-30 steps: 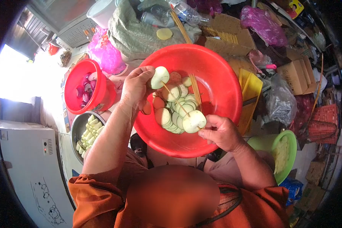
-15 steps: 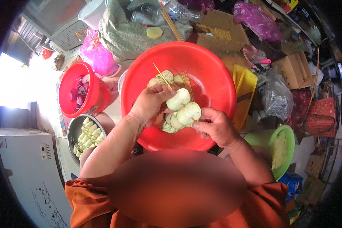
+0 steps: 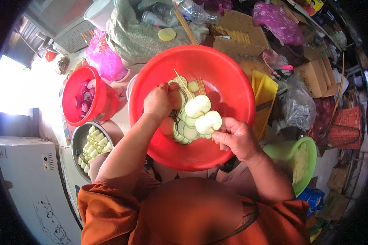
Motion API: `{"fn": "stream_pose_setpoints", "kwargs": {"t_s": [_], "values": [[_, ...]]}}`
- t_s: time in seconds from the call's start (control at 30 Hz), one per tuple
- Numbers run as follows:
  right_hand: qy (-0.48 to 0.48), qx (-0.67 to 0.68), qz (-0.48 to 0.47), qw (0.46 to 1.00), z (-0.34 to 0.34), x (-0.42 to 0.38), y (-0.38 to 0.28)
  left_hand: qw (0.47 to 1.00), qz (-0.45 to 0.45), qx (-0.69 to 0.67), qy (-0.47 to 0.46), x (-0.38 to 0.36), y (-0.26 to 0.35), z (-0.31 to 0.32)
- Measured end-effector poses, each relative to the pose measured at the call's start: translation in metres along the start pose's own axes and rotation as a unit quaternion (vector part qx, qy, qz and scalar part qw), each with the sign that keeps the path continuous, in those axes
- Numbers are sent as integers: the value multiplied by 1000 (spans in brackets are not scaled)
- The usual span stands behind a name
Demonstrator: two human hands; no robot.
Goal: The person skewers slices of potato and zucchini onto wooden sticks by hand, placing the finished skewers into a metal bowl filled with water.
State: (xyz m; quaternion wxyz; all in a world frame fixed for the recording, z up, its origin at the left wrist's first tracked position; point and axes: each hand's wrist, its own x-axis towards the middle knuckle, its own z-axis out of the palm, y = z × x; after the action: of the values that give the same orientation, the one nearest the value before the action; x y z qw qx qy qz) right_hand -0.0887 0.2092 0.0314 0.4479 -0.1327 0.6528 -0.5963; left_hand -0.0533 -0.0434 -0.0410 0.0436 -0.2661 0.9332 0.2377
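Note:
My right hand (image 3: 239,139) is closed on the lower end of a thin wooden skewer (image 3: 183,83). Two pale green round slices (image 3: 208,122), which look like eggplant, are threaded on it, and its pointed tip sticks out beyond them. My left hand (image 3: 158,101) is over the left side of a big red basin (image 3: 229,67), its fingers curled against a slice (image 3: 176,99) at the edge of the pile. More loose slices (image 3: 191,132) overlap in the basin below the skewer. A bundle of bare skewers (image 3: 201,86) leans among them.
To the left are a red bucket (image 3: 103,107) of purple onion pieces and a metal bowl (image 3: 75,141) of cut pale pieces. A green tub (image 3: 312,161) stands at right. Behind lie a woven sack (image 3: 129,41), cardboard (image 3: 243,26) and plastic bags. A white appliance (image 3: 26,171) is at far left.
My left hand has left the skewered slices and moved up and left to the loose slices. The right hand, with the skewer, has shifted slightly right and down.

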Motion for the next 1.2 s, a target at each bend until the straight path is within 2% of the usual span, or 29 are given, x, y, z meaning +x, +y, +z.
{"fn": "stream_pose_setpoints", "kwargs": {"t_s": [0.13, 0.2, 0.33, 0.4, 0.63, 0.7, 0.73, 0.77, 0.8, 0.83, 0.9, 1.0, 1.2], "values": [[3, -12, 17, 1000, 1, -2, -3, 996, -5, 85, 12, -3, 8, -4], [-8, -27, 10, 1000, 0, -2, -1, 991, 42, 126, 8, -5, 4, 0], [-6, -36, 18, 999, 4, -3, -4, 984, 45, 174, -1, -10, 5, -2], [-3, -46, 14, 999, 5, -4, -4, 977, 87, 183, 61, -13, 5, -2], [-15, -47, 6, 999, 7, -7, -2, 969, 127, 167, 134, -16, -10, 1], [-16, -62, 13, 998, 8, -7, -3, 971, 153, 22, 180, -16, -14, -5], [-16, -63, 11, 998, 8, -9, -3, 971, 154, 22, 181, -10, -19, -11], [-18, -61, 13, 998, 10, -10, -3, 961, 54, -256, 93, 0, -25, -19], [-19, -60, 15, 998, 11, -12, -2, 859, -50, -509, -4, 4, -27, -27], [-21, -59, 14, 998, 10, -12, 0, 860, -50, -508, -3, 4, -28, -32], [-41, -65, 20, 997, 8, -11, 4, 709, -93, -698, 37, 1, -28, -45], [-53, -53, 28, 997, 12, -12, -2, 688, -117, -713, 61, -7, -23, -60], [-64, -35, 36, 997, 12, -13, 0, 707, -112, -695, 59, -9, -25, -70]]}}
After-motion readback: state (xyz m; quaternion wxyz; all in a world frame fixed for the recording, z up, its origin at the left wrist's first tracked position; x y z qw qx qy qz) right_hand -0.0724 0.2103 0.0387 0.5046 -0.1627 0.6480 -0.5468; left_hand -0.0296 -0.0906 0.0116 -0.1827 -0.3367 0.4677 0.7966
